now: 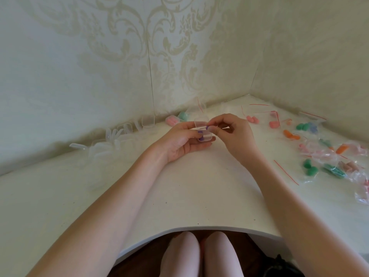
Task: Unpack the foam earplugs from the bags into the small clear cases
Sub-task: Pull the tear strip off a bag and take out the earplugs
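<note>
Earplugs, purple (201,136), going into an open clear case (202,129) above the table (179,186).
Left hand (183,143) grips the case; right hand (231,130) pinches a plug at its rim. Springy foam may pop out before the lid closes. Two purple plugs visible; bags (329,156) and spare cases (119,136) too jumbled to count.

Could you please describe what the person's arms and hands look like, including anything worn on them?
Both forearms are bare up to the frame's edge: no sleeves show. The left hand and right hand wear no gloves, and no rings, watch or bracelet can be seen on fingers or wrists. The fingernails are too small and blurred to tell whether they are painted. No markings show on either arm.
</note>
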{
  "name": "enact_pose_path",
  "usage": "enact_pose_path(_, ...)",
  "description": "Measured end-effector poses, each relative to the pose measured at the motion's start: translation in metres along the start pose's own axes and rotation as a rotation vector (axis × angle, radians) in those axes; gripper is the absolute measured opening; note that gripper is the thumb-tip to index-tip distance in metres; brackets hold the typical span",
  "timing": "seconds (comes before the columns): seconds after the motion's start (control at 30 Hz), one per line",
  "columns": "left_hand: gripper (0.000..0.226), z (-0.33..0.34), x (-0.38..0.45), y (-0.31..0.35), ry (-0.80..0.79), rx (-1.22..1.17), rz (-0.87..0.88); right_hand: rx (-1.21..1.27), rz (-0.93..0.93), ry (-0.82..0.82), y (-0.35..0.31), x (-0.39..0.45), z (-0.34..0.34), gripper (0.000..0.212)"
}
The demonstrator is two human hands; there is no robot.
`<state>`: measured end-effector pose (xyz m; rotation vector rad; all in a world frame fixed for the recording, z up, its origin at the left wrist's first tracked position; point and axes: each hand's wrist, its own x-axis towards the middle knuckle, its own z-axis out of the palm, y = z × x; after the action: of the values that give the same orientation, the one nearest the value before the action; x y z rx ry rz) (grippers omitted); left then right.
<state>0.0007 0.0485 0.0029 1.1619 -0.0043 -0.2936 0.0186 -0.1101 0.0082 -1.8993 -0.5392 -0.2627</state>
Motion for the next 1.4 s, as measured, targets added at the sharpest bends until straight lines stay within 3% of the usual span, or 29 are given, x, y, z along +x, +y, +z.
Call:
enact_pose_path(0.1,0.033,-0.002,0.000,0.001,-0.001,0.010,-0.009,-0.107,-0.080,-0.107,0.002,-0.001,0.000,0.022)
enact_pose_path(0.27,0.028,-0.002,0.000,0.001,-0.009,-0.007,-0.019,-0.113,-0.105,-0.123,0.001,-0.003,-0.003,0.019)
enact_pose_path(0.37,0.029,0.000,-0.002,0.002,-0.025,-0.008,-0.019,-0.244,-0.119,-0.130,0.004,-0.003,-0.004,0.022)
enact_pose_path(0.43,0.032,0.000,-0.002,0.002,-0.020,-0.036,-0.024,-0.316,-0.122,-0.089,0.005,-0.002,-0.004,0.027)
enact_pose_path(0.6,0.023,0.001,-0.003,0.003,0.033,-0.100,-0.053,-0.146,-0.051,0.151,-0.001,-0.001,-0.006,0.030)
enact_pose_path(0.73,0.029,-0.001,-0.005,0.007,0.005,-0.202,-0.109,-0.095,0.020,-0.092,0.001,-0.003,0.000,0.025)
enact_pose_path(0.8,0.034,-0.002,-0.004,0.007,0.020,-0.192,-0.093,-0.089,0.020,-0.074,0.001,-0.004,0.003,0.014)
enact_pose_path(1.0,0.040,-0.004,0.002,0.000,0.120,-0.029,0.071,-0.055,0.085,-0.086,0.007,-0.003,0.007,0.010)
enact_pose_path(1.1,0.047,-0.004,0.002,0.000,0.172,0.101,0.148,0.072,0.149,-0.057,0.009,-0.002,0.009,0.023)
enact_pose_path(1.2,0.042,0.001,0.001,0.001,0.207,0.282,0.227,-0.007,0.084,-0.017,0.009,-0.002,0.010,0.014)
enact_pose_path(1.23,0.034,0.001,0.001,0.001,0.266,0.378,0.282,-0.085,0.038,0.009,0.011,-0.003,0.010,0.010)
enact_pose_path(1.3,0.018,-0.006,0.004,-0.002,0.417,0.677,0.430,-0.244,-0.035,0.055,0.016,0.001,0.011,0.022)
enact_pose_path(1.4,0.005,-0.021,0.006,-0.007,0.516,1.090,0.591,-0.463,-0.032,-0.050,0.023,0.020,0.014,0.042)
